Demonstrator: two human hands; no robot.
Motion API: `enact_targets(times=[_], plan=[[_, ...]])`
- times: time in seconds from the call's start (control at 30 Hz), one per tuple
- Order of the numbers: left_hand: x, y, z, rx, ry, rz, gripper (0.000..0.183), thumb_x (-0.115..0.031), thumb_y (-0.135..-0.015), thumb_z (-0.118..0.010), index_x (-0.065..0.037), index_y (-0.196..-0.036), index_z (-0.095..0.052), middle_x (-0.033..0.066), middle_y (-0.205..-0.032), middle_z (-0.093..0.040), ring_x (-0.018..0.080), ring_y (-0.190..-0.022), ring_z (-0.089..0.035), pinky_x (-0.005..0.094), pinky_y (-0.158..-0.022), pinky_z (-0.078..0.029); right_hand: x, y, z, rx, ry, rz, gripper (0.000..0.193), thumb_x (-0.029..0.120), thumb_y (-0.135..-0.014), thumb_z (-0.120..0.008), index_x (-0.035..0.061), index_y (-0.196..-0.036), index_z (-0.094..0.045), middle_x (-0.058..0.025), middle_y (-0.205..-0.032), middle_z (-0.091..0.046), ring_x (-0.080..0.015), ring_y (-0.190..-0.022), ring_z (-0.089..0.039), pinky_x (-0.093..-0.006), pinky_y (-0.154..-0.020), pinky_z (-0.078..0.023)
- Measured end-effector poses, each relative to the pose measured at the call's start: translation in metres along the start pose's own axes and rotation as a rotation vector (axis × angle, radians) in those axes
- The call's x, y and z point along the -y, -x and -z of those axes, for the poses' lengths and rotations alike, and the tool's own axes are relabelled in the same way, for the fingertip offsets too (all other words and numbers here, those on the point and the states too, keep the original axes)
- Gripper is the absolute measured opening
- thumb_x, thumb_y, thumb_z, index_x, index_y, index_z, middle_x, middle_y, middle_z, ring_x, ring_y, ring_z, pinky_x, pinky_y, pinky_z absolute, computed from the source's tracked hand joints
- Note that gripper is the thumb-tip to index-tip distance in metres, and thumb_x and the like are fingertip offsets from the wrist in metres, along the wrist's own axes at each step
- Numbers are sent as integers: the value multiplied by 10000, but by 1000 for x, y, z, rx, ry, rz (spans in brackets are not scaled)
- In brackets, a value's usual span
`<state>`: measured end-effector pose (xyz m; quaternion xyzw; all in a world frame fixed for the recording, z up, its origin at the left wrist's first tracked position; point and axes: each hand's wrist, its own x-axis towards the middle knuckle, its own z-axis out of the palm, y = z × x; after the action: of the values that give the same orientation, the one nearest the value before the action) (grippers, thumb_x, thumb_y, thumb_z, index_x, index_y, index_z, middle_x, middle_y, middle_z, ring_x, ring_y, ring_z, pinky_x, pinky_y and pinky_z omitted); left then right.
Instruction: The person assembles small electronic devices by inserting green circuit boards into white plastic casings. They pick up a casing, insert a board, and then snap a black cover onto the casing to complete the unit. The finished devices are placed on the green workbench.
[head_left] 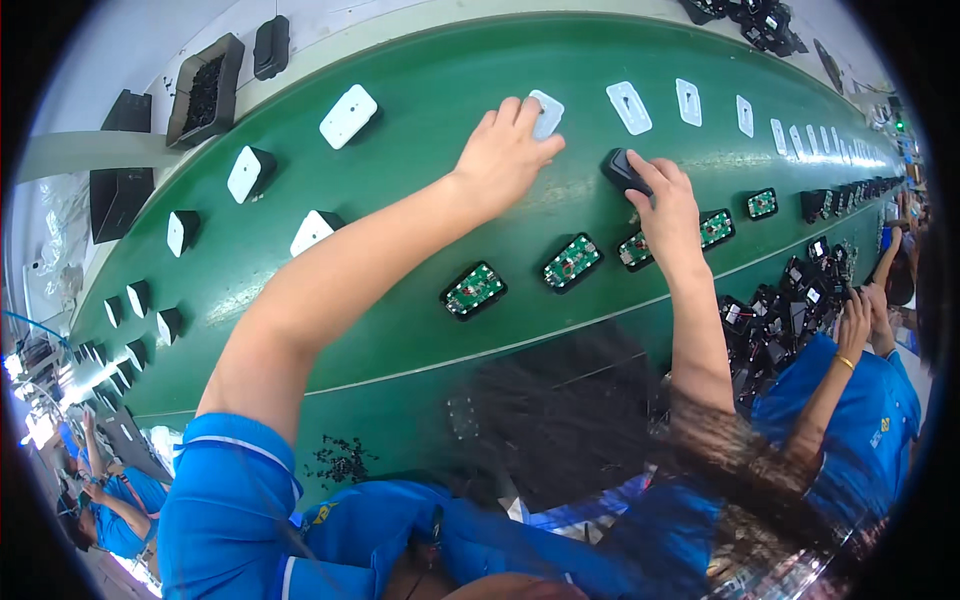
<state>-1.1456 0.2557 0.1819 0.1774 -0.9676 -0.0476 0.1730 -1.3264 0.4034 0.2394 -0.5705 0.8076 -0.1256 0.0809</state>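
My left hand (502,158) reaches over the green belt, its fingers and thumb closed round the edges of a white plastic cover (549,114). Whether that cover is lifted or still lies on the belt, I cannot tell. To its right, my right hand (668,205) grips a black plastic housing (625,171) between thumb and fingers. Below the hands runs a row of black housings with green circuit boards, among them one circuit board (474,291) and a second board (572,261). My right wrist partly covers another board (634,250). Further right along the belt lies a loose white cover (629,108).
The green conveyor belt (400,200) curves across the view. White-topped black units (349,116) stand on its left part. A bin of small black parts (205,88) is beyond the far edge. Black parts are heaped (775,335) at right, beside a co-worker in blue (850,420).
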Motion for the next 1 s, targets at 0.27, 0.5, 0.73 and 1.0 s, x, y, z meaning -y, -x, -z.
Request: enact_targets(times=[0.27,0.5,0.73,1.0], plan=[[9,-23,7,112,56,273,504,-283,-743,-723,-48,-1144,-528,124,-1132,-503,279,-1104,-469,381,-872,-437,6,-23,-4,-134,-231,-56,369,11,-752,-693,53,-1108,-604,-138,-1037,-636,-324,-947,-594,-407,-834,-470],[43,9,6,-62,425,108,544,-38,-800,-637,-54,-1311,-452,119,-1276,-495,298,-1193,-456,399,-986,-410,49,-43,-10,-183,-234,278,357,25,-738,-686,59,-1086,-613,-81,-1082,-640,-271,-1012,-577,-367,-863,-475],[50,28,29,-74,633,217,602,110,-821,-505,-105,-1374,-409,105,-1425,-404,284,-1291,-411,367,-1059,-389,68,-70,-25,-63,-202,463,337,22,-738,-675,58,-1068,-621,-58,-1076,-642,-251,-1018,-576,-354,-870,-484],[50,39,26,-3,637,220,660,194,-760,-391,-96,-1348,-462,118,-1402,-441,289,-1273,-444,362,-1060,-394,69,-86,-32,-8,-174,526,334,14,-728,-674,52,-1057,-634,-48,-1061,-647,-235,-1010,-580,-345,-871,-492]])
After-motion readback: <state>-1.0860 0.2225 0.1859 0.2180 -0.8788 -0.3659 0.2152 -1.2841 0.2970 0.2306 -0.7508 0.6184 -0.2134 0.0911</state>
